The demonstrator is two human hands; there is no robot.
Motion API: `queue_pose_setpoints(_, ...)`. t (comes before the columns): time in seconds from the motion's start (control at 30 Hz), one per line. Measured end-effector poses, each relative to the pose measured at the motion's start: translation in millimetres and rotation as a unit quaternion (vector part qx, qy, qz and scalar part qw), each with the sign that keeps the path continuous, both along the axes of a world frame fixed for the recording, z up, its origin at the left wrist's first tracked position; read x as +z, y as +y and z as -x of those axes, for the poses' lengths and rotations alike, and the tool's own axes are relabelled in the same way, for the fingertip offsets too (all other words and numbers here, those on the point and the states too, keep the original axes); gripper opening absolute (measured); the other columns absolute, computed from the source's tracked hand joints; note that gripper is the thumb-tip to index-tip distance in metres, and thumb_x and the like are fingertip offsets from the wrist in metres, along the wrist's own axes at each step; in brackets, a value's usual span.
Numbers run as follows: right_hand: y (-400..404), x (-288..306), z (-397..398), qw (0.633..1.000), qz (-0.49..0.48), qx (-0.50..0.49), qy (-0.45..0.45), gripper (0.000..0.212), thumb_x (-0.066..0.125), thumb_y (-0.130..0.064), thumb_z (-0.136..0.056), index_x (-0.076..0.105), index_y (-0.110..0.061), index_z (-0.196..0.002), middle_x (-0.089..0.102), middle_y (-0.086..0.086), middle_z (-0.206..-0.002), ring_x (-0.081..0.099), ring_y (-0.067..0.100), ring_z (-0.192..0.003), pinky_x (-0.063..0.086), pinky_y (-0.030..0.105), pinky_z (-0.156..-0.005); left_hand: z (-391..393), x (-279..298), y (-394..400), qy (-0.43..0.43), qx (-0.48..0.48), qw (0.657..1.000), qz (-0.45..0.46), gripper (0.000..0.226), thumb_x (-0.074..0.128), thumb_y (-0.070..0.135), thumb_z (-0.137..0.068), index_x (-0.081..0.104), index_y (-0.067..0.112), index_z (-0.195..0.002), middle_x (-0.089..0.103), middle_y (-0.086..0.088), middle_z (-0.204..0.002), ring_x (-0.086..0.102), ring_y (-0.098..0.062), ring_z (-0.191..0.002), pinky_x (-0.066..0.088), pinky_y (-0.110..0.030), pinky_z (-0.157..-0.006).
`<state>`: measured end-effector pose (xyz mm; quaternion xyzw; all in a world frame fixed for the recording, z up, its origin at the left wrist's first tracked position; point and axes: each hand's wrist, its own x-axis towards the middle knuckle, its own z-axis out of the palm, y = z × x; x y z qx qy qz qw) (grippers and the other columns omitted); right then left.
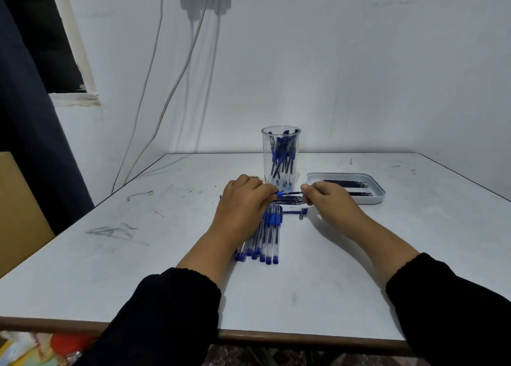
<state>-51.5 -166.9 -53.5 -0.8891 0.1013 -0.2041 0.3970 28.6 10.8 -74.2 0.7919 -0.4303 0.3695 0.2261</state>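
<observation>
My left hand (243, 202) and my right hand (326, 198) hold the two ends of one blue pen (287, 193) just above the table, in front of a clear cup (280, 155). My left fingers pinch the end with the blue piece; my right fingers pinch the thin dark end. The cup stands upright and holds several blue pens. A row of several clear-barrelled blue pens (266, 235) lies side by side under my left wrist. A few dark refills (289, 199) lie between my hands. A loose blue pen cap (296, 211) lies below them.
A white tray (378, 192) with several dark refills sits right of the cup. The white table (138, 255) carries pen scribbles on its left half. Behind it is a white wall with hanging cables (177, 83). A dark curtain hangs at the far left.
</observation>
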Motion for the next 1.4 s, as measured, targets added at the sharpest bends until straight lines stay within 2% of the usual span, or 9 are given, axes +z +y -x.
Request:
queue_pose_setpoints(0.13, 3, 0, 0, 1.000, -0.011, 0.013, 0.002, 0.046, 0.048, -0.036, -0.099, 0.059, -0.012, -0.062, 0.053, -0.010, -0.044, 0.048, -0.003, -0.041, 0.033, 0.010, -0.046, 2, 1, -1, 0.000, -0.020, 1.000, -0.018, 0.015, 0.063, 0.021, -0.089, 0.069, 0.018, -0.102, 0.067, 0.001, -0.086, 0.051, -0.022, -0.082, 0.035, -0.030, -0.072)
queue_pose_setpoints(0.27, 7, -2, 1, 1.000, -0.013, 0.025, 0.006, 0.051, 0.049, -0.041, -0.098, 0.058, -0.012, -0.056, 0.049, -0.011, -0.036, 0.043, -0.001, -0.036, 0.032, 0.011, -0.044, 4, 1, -3, 0.013, -0.029, 0.999, -0.034, 0.018, 0.063, 0.022, -0.089, 0.069, 0.017, -0.105, 0.067, 0.000, -0.090, 0.052, -0.022, -0.086, 0.034, -0.029, -0.075)
queue_pose_setpoints(0.47, 6, -5, 2, 0.997, -0.066, 0.036, 0.000, 0.043, 0.045, -0.042, -0.099, 0.070, -0.014, -0.078, 0.069, -0.001, -0.071, 0.058, 0.001, -0.058, 0.039, 0.014, -0.055, 2, 0, -2, 0.006, -0.012, 0.999, -0.029, 0.015, 0.065, 0.021, -0.088, 0.070, 0.018, -0.103, 0.067, 0.001, -0.087, 0.053, -0.022, -0.084, 0.035, -0.031, -0.074)
queue_pose_setpoints(0.6, -3, -3, -2, 1.000, -0.011, 0.006, 0.004, 0.019, 0.051, -0.026, -0.099, 0.067, -0.018, -0.098, 0.069, -0.002, -0.084, 0.058, 0.007, -0.074, 0.042, 0.021, -0.066, 1, 0, -1, 0.004, 0.011, 1.000, -0.008, 0.012, 0.065, 0.017, -0.088, 0.070, 0.017, -0.099, 0.068, -0.001, -0.086, 0.054, -0.025, -0.081, 0.039, -0.035, -0.072)
queue_pose_setpoints(0.83, -1, -7, 4, 0.990, 0.116, -0.006, 0.082, 0.006, 0.066, -0.029, -0.085, 0.071, -0.030, -0.088, 0.069, -0.013, -0.084, 0.061, 0.007, -0.084, 0.049, 0.029, -0.077, 2, 0, 0, 0.005, 0.023, 1.000, -0.006, 0.012, 0.065, 0.017, -0.088, 0.069, 0.016, -0.099, 0.068, -0.002, -0.087, 0.055, -0.026, -0.082, 0.042, -0.037, -0.072)
queue_pose_setpoints(1.0, -1, -6, 6, 0.985, 0.149, -0.008, 0.088, 0.005, 0.066, -0.028, -0.083, 0.067, -0.032, -0.082, 0.064, -0.012, -0.085, 0.058, 0.009, -0.084, 0.044, 0.027, -0.070, 1, 0, 0, 0.003, 0.023, 1.000, -0.004, 0.012, 0.064, 0.018, -0.089, 0.069, 0.017, -0.099, 0.067, -0.002, -0.086, 0.054, -0.025, -0.081, 0.041, -0.037, -0.073)
queue_pose_setpoints(1.17, -3, -4, 0, 1.000, -0.019, -0.014, 0.018, 0.005, 0.068, -0.017, -0.085, 0.067, -0.021, -0.084, 0.068, -0.004, -0.085, 0.062, 0.010, -0.079, 0.044, 0.023, -0.066, -1, -2, 0, 0.000, 0.018, 1.000, -0.002, 0.011, 0.065, 0.017, -0.088, 0.069, 0.017, -0.099, 0.066, 0.000, -0.085, 0.053, -0.024, -0.080, 0.040, -0.036, -0.072)
queue_pose_setpoints(1.27, -4, 3, 2, 0.989, -0.142, -0.007, -0.038, 0.008, 0.069, -0.007, -0.084, 0.068, -0.014, -0.086, 0.069, 0.002, -0.082, 0.059, 0.008, -0.068, 0.043, 0.020, -0.062, -1, -1, 0, -0.001, 0.019, 1.000, 0.000, 0.011, 0.066, 0.016, -0.088, 0.069, 0.017, -0.098, 0.066, 0.000, -0.085, 0.053, -0.024, -0.079, 0.039, -0.035, -0.072)
queue_pose_setpoints(1.4, -2, 8, 7, 0.975, -0.217, 0.013, -0.048, 0.011, 0.067, -0.003, -0.084, 0.070, -0.010, -0.092, 0.067, 0.003, -0.080, 0.055, 0.011, -0.069, 0.041, 0.023, -0.060, 0, -1, -1, -0.002, 0.017, 1.000, -0.001, 0.011, 0.067, 0.016, -0.087, 0.069, 0.016, -0.098, 0.067, -0.001, -0.084, 0.054, -0.025, -0.079, 0.040, -0.035, -0.072)
